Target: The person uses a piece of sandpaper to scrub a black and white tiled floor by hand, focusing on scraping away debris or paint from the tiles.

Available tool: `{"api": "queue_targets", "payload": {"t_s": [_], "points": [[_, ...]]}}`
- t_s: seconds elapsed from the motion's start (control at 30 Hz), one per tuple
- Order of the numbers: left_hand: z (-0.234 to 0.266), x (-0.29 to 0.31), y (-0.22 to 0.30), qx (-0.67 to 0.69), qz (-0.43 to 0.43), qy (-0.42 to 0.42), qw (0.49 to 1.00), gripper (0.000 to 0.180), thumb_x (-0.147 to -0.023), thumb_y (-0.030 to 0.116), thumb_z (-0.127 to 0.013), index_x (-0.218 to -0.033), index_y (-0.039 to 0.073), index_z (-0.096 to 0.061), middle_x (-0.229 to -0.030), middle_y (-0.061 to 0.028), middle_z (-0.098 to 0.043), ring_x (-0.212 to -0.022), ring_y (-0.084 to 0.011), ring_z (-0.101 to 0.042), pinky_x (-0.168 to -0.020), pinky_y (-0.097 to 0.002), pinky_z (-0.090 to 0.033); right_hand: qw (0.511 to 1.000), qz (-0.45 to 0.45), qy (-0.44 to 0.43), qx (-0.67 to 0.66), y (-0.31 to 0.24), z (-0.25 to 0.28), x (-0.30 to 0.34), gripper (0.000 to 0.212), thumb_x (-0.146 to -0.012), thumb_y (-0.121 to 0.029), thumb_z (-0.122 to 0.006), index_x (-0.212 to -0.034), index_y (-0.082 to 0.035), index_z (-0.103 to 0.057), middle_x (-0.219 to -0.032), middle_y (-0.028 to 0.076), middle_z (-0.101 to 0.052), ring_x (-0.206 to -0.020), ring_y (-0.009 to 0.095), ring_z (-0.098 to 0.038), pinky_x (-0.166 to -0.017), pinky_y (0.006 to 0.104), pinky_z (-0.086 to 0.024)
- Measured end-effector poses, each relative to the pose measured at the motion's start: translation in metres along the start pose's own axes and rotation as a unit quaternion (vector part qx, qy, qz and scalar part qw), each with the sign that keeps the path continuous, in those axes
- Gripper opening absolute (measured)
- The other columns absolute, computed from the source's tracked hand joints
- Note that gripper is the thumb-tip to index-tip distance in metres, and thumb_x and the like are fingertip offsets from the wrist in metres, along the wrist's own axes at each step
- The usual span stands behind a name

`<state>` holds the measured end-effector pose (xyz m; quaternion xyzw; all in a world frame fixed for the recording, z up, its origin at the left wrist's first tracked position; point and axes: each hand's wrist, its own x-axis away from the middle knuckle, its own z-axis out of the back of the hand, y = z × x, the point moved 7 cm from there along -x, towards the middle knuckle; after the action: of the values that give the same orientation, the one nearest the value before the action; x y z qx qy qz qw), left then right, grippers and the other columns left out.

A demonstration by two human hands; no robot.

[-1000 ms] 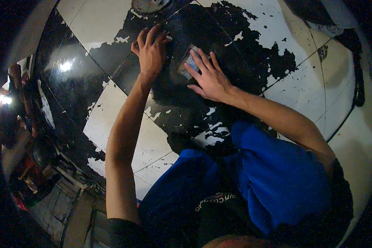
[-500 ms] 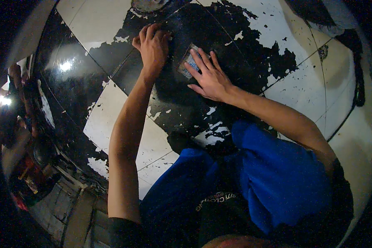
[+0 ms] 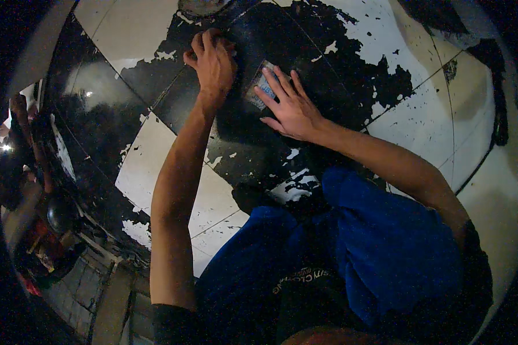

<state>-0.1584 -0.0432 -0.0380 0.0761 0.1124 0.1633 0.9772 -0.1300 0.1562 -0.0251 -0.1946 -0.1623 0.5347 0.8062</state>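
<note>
My left hand [image 3: 214, 63] is over the dark part of the tiled floor, its fingers curled downward. A small glint shows beside its fingertips, but whatever they grip is hidden. To its right, my right hand [image 3: 293, 109] lies flat with spread fingers. Its fingertips rest on a small rectangular packet [image 3: 256, 101] with pale and blue print, which lies on the black surface. The fingers cover part of that packet.
Black coating with ragged, peeled edges covers much of the pale tiles [image 3: 147, 155]. A round object [image 3: 204, 7] sits at the far edge, cut off by the frame. Dark clutter, including a rounded black item [image 3: 60, 214], stands at left. My knees in blue cloth [image 3: 385, 247] are close below.
My left hand has shifted very slightly, its fingers a little higher. The right hand stays on the packet. The bright reflection on the floor at left has dimmed.
</note>
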Motion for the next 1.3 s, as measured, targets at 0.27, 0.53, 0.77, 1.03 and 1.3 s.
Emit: {"api": "queue_targets", "payload": {"t_s": [0.27, 0.53, 0.77, 1.03, 1.3], "points": [[0.005, -0.003, -0.004, 0.007, 0.049, -0.003, 0.999, 0.025, -0.092, 0.026, -0.067, -0.11, 0.01, -0.074, -0.14, -0.0072, -0.052, -0.14, -0.0366, -0.037, -0.106, -0.0683, -0.027, 1.0, 0.0, -0.002, 0.001, 0.0, -0.001, 0.001, 0.075, -0.09, -0.042, -0.072, -0.152, -0.006, -0.048, -0.168, 0.029, -0.016, -0.156, 0.049, -0.01, -0.121, 0.0709, -0.011], [0.015, 0.013, -0.006, 0.028, 0.02, 0.048, 0.998, 0.023, -0.092, 0.028, -0.068, -0.111, 0.019, -0.079, -0.145, -0.0043, -0.057, -0.14, -0.0341, -0.04, -0.108, -0.063, -0.026, 1.0, -0.006, -0.003, 0.011, 0.0, -0.005, 0.0, 0.075, -0.092, -0.046, -0.069, -0.154, -0.01, -0.046, -0.169, 0.028, -0.015, -0.157, 0.048, -0.008, -0.122, 0.0698, -0.011], [0.017, 0.016, -0.008, 0.063, 0.018, 0.068, 0.996, 0.021, -0.089, 0.026, -0.072, -0.107, 0.017, -0.078, -0.138, -0.0001, -0.062, -0.136, -0.0323, -0.045, -0.105, -0.0613, -0.028, 1.0, -0.004, -0.005, 0.009, -0.001, -0.004, -0.001, 0.073, -0.093, -0.044, -0.069, -0.154, -0.01, -0.046, -0.168, 0.028, -0.016, -0.157, 0.048, -0.01, -0.122, 0.0691, -0.011], [0.006, 0.005, -0.005, -0.005, -0.045, 0.046, 0.998, 0.021, -0.092, 0.023, -0.068, -0.108, 0.012, -0.073, -0.134, -0.0036, -0.058, -0.133, -0.0309, -0.047, -0.106, -0.0653, -0.028, 1.0, 0.0, 0.002, 0.002, -0.001, 0.0, 0.001, 0.073, -0.092, -0.042, -0.071, -0.152, -0.009, -0.048, -0.167, 0.029, -0.019, -0.156, 0.048, -0.012, -0.123, 0.0685, -0.011], [-0.012, 0.003, -0.01, -0.058, -0.071, 0.032, 0.995, 0.029, -0.1, 0.021, -0.053, -0.119, 0.006, -0.068, -0.14, -0.0074, -0.052, -0.136, -0.0298, -0.043, -0.107, -0.07, -0.029, 1.0, 0.003, 0.004, -0.002, -0.002, 0.002, 0.0, 0.073, -0.091, -0.042, -0.071, -0.152, -0.008, -0.048, -0.167, 0.029, -0.018, -0.157, 0.048, -0.012, -0.122, 0.0697, -0.012]]}}
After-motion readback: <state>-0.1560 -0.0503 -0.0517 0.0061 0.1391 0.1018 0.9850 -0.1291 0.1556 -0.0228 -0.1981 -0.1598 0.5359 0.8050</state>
